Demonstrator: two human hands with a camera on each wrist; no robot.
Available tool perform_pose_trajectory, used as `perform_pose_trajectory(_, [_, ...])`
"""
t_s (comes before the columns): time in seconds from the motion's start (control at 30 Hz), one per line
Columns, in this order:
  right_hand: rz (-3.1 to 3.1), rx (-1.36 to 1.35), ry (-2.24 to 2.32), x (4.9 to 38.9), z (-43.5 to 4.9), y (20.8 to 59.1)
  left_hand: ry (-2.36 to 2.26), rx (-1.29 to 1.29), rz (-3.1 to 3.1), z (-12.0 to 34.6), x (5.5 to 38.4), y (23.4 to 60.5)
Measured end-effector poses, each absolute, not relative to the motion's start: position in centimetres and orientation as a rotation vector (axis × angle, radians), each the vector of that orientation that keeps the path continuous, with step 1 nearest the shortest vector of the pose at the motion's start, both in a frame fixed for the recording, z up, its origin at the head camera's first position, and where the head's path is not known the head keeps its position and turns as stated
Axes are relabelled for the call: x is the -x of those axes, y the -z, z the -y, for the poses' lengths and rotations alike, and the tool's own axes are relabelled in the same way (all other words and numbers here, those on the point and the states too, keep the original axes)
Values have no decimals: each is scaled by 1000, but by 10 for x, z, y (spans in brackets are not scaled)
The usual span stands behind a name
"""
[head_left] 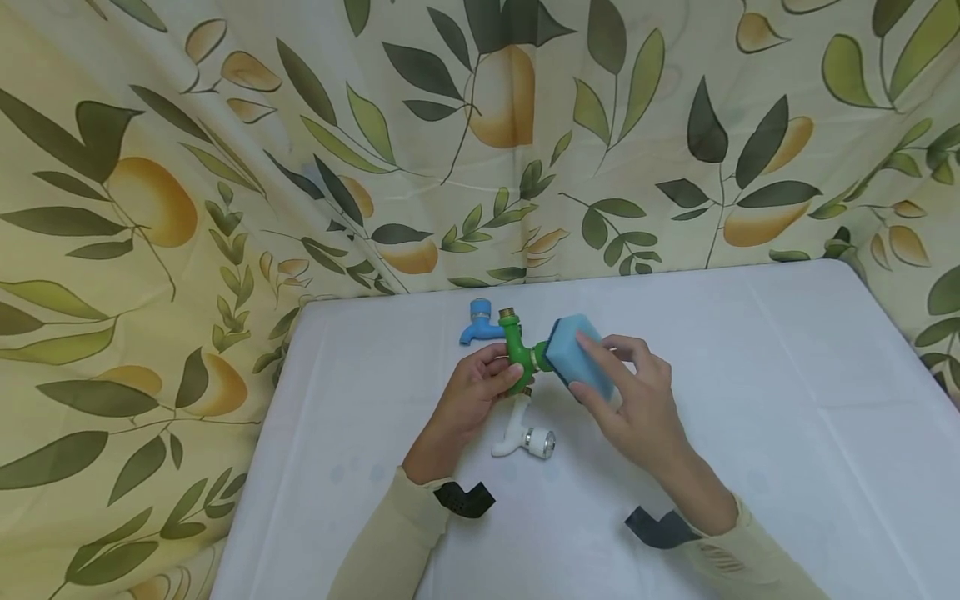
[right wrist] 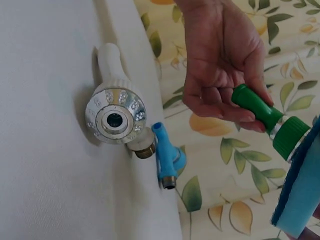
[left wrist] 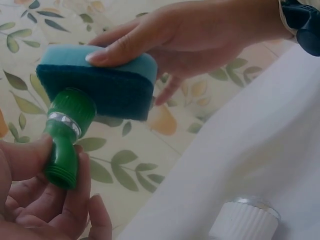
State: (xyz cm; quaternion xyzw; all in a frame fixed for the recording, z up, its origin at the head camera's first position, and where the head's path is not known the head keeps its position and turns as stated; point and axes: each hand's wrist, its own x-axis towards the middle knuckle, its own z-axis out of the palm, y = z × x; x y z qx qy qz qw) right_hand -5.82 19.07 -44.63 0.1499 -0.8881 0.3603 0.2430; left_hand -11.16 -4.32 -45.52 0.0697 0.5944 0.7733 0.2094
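Note:
My left hand [head_left: 472,387] grips a green tap [head_left: 516,346] by its body, its ribbed knob turned toward the right. A light blue sponge [head_left: 573,354] with a dark blue scouring layer [left wrist: 100,92] is pinched between the thumb and fingers of my right hand [head_left: 637,400]. The scouring side lies against the end of the green knob [left wrist: 73,107]. Below the hands, a white tap [head_left: 517,433] with a silver-capped knob lies on the table. Behind the left hand is a blue tap [head_left: 480,323], partly hidden by the green one.
A white cloth covers the table [head_left: 787,375]. Right behind its far edge hangs a curtain [head_left: 637,167] printed with leaves and orange fruit, which also runs along the left side. Dark straps [head_left: 465,498] sit at both wrists.

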Motion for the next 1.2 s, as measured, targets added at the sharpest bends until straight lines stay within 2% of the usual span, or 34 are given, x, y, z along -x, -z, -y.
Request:
perform_pose_trajectory(0.3, [2478, -271, -1020, 64, -190, 443, -2127, -150, -1665, 42, 113, 454])
perform_pose_trajectory(0.57, [2475, -389, -949, 60, -190, 446, -2124, -92, -1697, 43, 115, 452])
perform_pose_trajectory(0.87, [2478, -266, -956, 66, -191, 446, -2117, -182, -1689, 41, 113, 457])
perform_pose_trajectory(1.1, [2449, -402, -830, 61, -186, 449, -2168, -127, -1723, 40, 114, 455])
perform_pose_trajectory(1.2, [2423, -382, -825, 64, -188, 452, -2150, -139, -1703, 40, 113, 455])
